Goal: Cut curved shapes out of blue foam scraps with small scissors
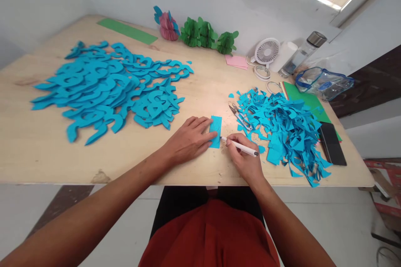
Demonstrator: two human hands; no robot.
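A small blue paper rectangle (215, 127) lies on the wooden table near its front edge. My left hand (191, 139) rests flat with fingers stretched out, the fingertips pressing on the paper's left side. In my right hand (244, 160) is a white pen (242, 147), its tip at the paper's right edge. Just beyond that hand lie scissors (239, 116), partly among blue scraps. Whether any line is drawn on the paper is too small to tell.
Cut blue paper shapes (94, 83) spread over the left. Blue paper scraps (282, 125) pile up at right, beside a black phone (332, 144). At the back stand green paper figures (199, 33), a small fan (267, 51) and a bottle (302, 54).
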